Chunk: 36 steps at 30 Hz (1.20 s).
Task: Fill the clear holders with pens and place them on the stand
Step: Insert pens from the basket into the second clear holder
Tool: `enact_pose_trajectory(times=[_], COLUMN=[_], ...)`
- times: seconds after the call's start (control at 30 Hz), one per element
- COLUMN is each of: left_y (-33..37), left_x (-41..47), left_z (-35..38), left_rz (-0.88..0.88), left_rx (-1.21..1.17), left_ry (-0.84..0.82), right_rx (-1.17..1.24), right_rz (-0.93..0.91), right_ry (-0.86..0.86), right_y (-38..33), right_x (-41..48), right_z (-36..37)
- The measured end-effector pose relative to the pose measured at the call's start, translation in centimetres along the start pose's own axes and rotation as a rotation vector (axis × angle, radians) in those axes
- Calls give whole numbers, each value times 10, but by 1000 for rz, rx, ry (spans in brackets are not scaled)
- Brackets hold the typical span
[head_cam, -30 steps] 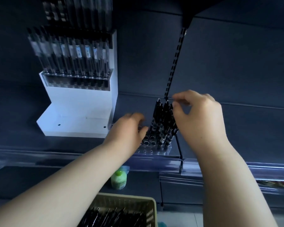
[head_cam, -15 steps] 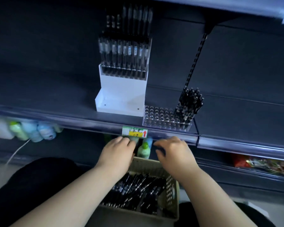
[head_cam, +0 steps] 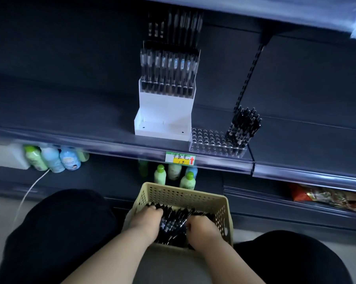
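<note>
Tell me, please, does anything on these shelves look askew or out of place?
Only mildly: the pens in the clear holder crowd its right end and splay unevenly, unlike the straight rows on the white stand. The rest of its holes are empty.

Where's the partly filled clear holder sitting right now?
Head view, right of centre: the clear holder sits at the shelf's front edge, just right of the white stand, above the price label.

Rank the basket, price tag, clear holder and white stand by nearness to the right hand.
1. Basket, around the right hand.
2. Price tag, shelf edge above.
3. Clear holder, on the shelf.
4. White stand, farther back, left.
</note>
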State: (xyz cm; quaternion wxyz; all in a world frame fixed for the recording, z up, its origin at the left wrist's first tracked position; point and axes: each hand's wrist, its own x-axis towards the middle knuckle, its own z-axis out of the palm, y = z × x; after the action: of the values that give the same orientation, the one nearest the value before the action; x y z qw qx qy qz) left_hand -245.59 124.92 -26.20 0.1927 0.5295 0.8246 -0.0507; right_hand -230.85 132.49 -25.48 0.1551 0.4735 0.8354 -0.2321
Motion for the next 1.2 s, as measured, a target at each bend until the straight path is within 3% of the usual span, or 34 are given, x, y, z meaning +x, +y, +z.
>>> enact_pose_trajectory(times=[0.17,0.4,0.63,0.8,1.0,1.2], left_y=[11,37,59,61,52,45], left_x=[17,51,75,85,79,60], left_z=[23,50,67,69,72,60], left_rz=[-18,-161,-178,-198,-201,-211], left_rx=[-105,-548,-581,-556,-555,-653], left_ry=[-55,-53,-120,-206,-168,-3], right_rx=[95,379,601,576,575,751], right_rz=[147,428,579,589,470,427], right_ry=[-20,-41,-63,-51,-76,153], right_y=[3,8,12,17,11,0], right_x=[22,55,81,87,83,61], right_z=[11,27,39,41,41,24])
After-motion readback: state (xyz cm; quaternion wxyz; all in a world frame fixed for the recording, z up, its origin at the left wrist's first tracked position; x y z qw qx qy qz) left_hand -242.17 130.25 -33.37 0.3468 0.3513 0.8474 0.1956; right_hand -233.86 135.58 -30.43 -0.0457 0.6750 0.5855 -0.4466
